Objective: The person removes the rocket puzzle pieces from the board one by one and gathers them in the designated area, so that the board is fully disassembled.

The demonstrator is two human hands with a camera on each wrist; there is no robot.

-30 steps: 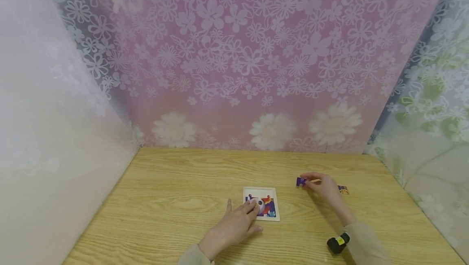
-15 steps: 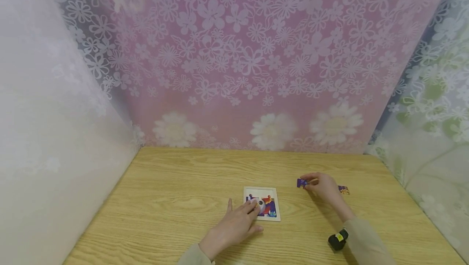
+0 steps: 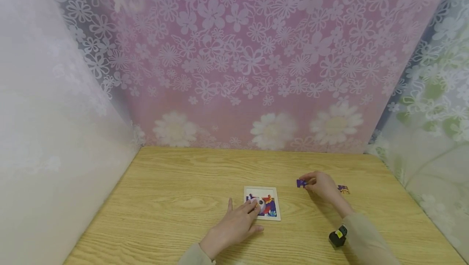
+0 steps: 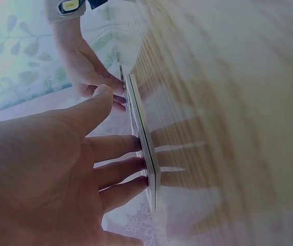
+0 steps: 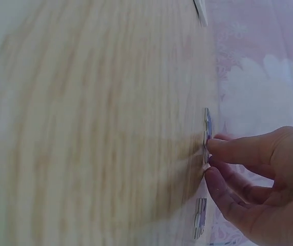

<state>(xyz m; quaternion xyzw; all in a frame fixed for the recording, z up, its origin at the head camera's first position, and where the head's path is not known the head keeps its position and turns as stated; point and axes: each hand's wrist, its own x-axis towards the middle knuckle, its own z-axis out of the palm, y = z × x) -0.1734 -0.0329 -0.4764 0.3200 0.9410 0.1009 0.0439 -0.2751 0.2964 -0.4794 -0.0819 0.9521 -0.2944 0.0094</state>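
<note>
A jigsaw puzzle in a white-rimmed tray lies near the middle of the table, with coloured pieces in its lower part and bare white board at its top. My left hand rests on it, fingers nearly straight and spread, the fingertips touching its left side. In the left wrist view those fingers meet the tray's edge. To the right of the tray, my right hand pinches a purple puzzle piece between thumb and fingers, low over the table. The right wrist view shows the piece edge-on; its underside contact is unclear.
More puzzle pieces, orange and purple, lie just right of my right hand, seemingly stacked in the right wrist view. A black device with a yellow label sits at the right wrist. Flower-patterned curtains enclose the wooden table.
The purple puzzle piece in my right hand has come down slightly and its visible pattern has shifted a little. The right wrist has turned slightly. My left hand stays on the puzzle.
</note>
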